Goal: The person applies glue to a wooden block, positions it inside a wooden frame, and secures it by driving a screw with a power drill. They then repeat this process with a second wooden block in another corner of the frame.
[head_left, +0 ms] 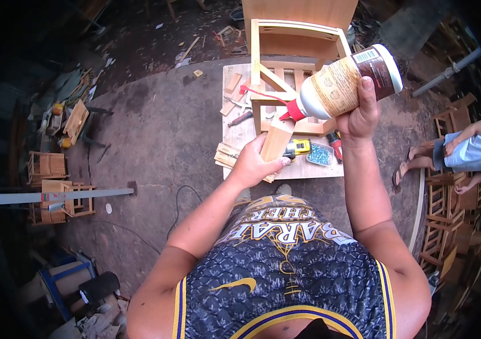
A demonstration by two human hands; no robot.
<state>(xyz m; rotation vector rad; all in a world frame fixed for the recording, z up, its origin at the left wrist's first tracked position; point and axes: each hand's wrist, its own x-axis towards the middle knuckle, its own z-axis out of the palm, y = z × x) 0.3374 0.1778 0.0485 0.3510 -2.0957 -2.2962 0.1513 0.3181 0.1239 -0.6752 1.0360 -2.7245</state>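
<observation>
My right hand (360, 116) is wrapped round a big white glue bottle (334, 90) with a tan and brown label, tilted so its red nozzle (293, 111) points down to the left. The nozzle tip is right at the upper end of a short wooden piece (276, 142). That piece is gripped in my left hand (250, 163), thumb across its lower part. Just beyond both hands stands a light wooden chair frame (256, 62) on a low work board (235, 133). A yellow and black power tool (301, 147) lies partly hidden behind the wooden piece.
On the board are a clear tub of screws (321, 153), a red and black tool (335, 148) and wood offcuts (233, 83). Small wooden chairs (48, 165) stand at left. A person in a light blue shirt (469, 150) is at right beside stacked chair frames (443, 212).
</observation>
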